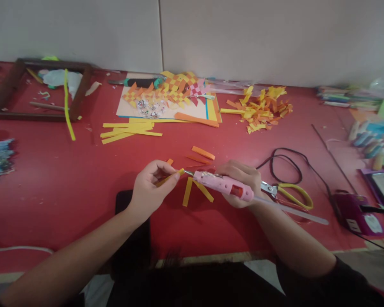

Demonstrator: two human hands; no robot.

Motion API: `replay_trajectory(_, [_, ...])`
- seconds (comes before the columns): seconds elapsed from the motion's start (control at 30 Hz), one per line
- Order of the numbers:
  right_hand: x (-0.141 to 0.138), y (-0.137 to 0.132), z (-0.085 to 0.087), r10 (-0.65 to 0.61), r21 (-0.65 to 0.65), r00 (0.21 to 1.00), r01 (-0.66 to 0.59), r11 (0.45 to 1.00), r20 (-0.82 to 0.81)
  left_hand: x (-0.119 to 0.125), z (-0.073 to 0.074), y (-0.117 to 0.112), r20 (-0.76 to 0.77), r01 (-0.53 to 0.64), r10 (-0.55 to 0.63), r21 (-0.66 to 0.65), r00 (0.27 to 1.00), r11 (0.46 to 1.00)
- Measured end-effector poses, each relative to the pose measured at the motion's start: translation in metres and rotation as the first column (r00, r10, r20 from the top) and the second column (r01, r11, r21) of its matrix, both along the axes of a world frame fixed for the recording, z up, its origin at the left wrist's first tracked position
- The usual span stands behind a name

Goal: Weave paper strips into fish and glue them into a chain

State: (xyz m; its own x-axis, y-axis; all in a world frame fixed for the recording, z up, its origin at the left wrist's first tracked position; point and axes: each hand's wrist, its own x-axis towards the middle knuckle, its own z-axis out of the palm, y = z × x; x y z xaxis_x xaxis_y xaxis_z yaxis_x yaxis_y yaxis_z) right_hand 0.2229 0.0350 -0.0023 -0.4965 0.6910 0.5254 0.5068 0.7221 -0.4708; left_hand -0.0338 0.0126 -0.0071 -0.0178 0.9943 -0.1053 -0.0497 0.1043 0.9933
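Note:
My right hand (240, 181) is closed round a pink hot glue gun (222, 184), a clear glue stick (294, 211) poking out of its back end. The nozzle points left and meets the tip of a yellow paper strip (180, 172). That strip is pinched between the thumb and fingers of my left hand (155, 181), which hide most of it. Just below the nozzle, two yellow strips (187, 192) lie on the red table. Beyond it are short orange strips (203, 153).
Scissors (288, 194) with yellow handles lie beside my right wrist, near a black cord and a purple box (355, 213). Farther back are yellow strips (128, 131), woven paper pieces (179, 87), paper scraps (265, 111) and a brown frame (83, 87). A dark phone-like slab (124, 200) sits under my left forearm.

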Motion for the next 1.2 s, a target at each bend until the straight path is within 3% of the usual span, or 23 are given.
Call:
replay_trajectory(0.7, [-0.0048,-0.0002,0.0018,-0.018,0.071,1.000,0.018,0.997,0.005,0.0000,0.0018,-0.0004,-0.068,0.035,-0.033,0.027,0.997,0.999])
replay_trajectory(1.2, [0.0008,0.0015,0.0043,0.013,0.064,0.998,-0.016,0.998,0.055,0.0021,0.0048,-0.0009,-0.055,-0.030,0.030,-0.008,0.998,1.000])
